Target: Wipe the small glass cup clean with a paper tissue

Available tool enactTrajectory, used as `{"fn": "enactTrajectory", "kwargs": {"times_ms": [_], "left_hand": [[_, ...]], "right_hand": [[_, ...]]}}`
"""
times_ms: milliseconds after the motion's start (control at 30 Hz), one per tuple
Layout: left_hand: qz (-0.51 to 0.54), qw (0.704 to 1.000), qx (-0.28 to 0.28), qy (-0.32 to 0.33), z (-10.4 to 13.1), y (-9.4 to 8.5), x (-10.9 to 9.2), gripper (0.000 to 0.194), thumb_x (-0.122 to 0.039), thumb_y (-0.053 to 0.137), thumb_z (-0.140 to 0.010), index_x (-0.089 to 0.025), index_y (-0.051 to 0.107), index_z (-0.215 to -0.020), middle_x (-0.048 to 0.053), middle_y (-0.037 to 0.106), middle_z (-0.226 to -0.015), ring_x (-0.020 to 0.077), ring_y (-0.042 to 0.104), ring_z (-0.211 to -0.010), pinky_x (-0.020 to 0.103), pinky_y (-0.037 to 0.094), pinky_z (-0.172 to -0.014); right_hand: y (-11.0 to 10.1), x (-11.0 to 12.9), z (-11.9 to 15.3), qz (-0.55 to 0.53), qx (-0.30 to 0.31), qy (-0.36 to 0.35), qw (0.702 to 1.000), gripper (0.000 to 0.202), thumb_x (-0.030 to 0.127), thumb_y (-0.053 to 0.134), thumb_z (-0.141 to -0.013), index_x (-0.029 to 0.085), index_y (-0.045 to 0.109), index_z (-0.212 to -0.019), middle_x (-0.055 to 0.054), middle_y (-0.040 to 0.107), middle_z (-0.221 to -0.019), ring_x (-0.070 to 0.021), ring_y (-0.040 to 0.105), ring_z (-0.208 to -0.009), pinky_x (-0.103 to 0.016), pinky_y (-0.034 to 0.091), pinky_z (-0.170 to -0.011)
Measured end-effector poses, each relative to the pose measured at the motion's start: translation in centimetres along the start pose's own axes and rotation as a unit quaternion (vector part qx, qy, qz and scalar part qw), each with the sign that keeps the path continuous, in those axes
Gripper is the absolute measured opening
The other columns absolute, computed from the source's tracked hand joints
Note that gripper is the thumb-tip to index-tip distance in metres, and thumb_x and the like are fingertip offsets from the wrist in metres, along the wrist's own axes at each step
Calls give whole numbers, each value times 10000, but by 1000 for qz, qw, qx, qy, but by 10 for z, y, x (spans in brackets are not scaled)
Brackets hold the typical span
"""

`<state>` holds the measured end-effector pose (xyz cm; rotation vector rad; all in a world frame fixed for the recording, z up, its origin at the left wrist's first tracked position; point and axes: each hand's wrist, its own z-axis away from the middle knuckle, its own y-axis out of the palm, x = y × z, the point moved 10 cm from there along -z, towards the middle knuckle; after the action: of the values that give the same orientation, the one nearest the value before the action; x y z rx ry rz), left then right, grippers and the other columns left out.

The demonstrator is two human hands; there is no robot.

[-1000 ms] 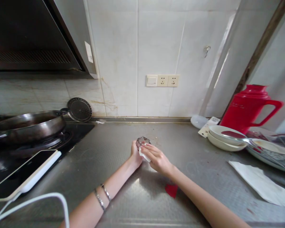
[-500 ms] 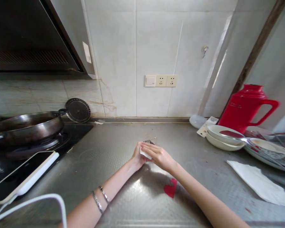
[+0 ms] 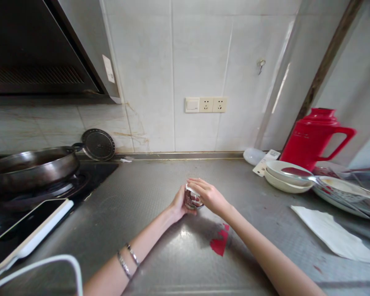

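A small round glass-like object [image 3: 193, 200], brownish and shiny, is held above the steel counter [image 3: 160, 255] near its middle. My left hand [image 3: 180, 204] is wrapped round its left side and underside. Fingers of my right hand [image 3: 207, 195] lie over its top and right side, pressing a white tissue or cloth [image 3: 189, 189] against it. Most of the white piece is hidden under those fingers. Two metal bracelets [image 3: 128, 260] circle my left wrist. Red scraps [image 3: 219, 242] lie on the counter, nearest my right forearm.
At left, a metal pan [image 3: 33, 168] sits on the black stove, with a phone [image 3: 27, 230] and white cable in front. To the right are stacked bowls [image 3: 288, 181], a red thermos [image 3: 311, 137], dishes [image 3: 348, 195] and a white napkin [image 3: 333, 234].
My right hand has shifted slightly up and right across the object, uncovering more of its brownish front. The whole view has moved a little, so the surroundings appear further left.
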<state>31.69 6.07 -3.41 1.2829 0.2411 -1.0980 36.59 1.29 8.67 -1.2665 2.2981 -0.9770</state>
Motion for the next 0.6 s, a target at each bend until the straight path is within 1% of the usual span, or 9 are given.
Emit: {"fn": "enactTrajectory", "kwargs": {"times_ms": [100,167,233,267,333,367,433,500,600], "left_hand": [[-81,996,25,-18,3,6,3,427,-478,421,-864,-108,632,-859,114,660,-676,224,615,-519,263,409,-364],[-84,995,38,-25,5,9,2,441,-483,392,-868,-112,627,-896,116,663,-693,243,638,-538,271,418,-360],[-74,995,51,-30,6,11,0,441,-473,384,-862,-109,624,-925,125,663,-703,259,649,-537,273,411,-345],[-69,996,55,-32,5,11,-1,444,-467,380,-857,-104,623,-934,133,664,-709,262,647,-524,273,403,-335],[-61,996,56,-38,4,10,-2,458,-463,368,-849,-92,623,-932,153,665,-719,264,638,-491,273,387,-316],[-59,996,53,-42,3,8,-2,471,-470,359,-847,-87,624,-922,162,664,-718,265,633,-476,273,379,-308],[-59,996,47,-52,0,5,1,492,-490,350,-844,-85,626,-891,165,659,-695,272,626,-459,272,368,-297],[-58,995,48,-65,-2,3,5,500,-512,358,-836,-90,626,-867,164,658,-678,283,625,-459,278,366,-290],[-48,993,58,-91,-3,5,13,504,-530,382,-817,-93,628,-866,175,667,-680,292,624,-465,285,368,-290]], "right_hand": [[-4,-14,1,-35,-2,36,999,313,30,483,-838,148,641,-1080,-139,676,-1098,-233,612,-1077,-372,531,-877],[-7,-25,1,-85,-12,72,994,289,60,452,-867,159,668,-1032,-102,712,-994,-202,663,-940,-322,545,-805],[-7,-38,3,-137,-25,125,982,273,126,437,-903,171,694,-984,-70,732,-912,-180,684,-836,-282,546,-745],[-7,-44,4,-159,-35,154,974,269,174,438,-919,175,703,-971,-63,737,-907,-180,688,-827,-277,545,-737],[-4,-53,7,-203,-58,208,955,266,275,471,-922,179,709,-991,-65,737,-964,-195,692,-860,-289,550,-745],[-2,-56,9,-223,-66,230,945,270,313,497,-910,179,707,-1016,-69,731,-1005,-206,691,-887,-303,553,-755],[6,-56,10,-258,-62,253,930,288,352,549,-878,182,702,-1051,-76,722,-1047,-224,690,-909,-325,555,-764],[14,-52,10,-277,-44,259,924,284,367,573,-860,190,717,-1028,-70,735,-1004,-229,695,-880,-329,553,-753],[16,-50,11,-279,-43,262,923,301,405,559,-864,186,742,-960,-63,751,-909,-222,696,-809,-302,541,-704]]}}
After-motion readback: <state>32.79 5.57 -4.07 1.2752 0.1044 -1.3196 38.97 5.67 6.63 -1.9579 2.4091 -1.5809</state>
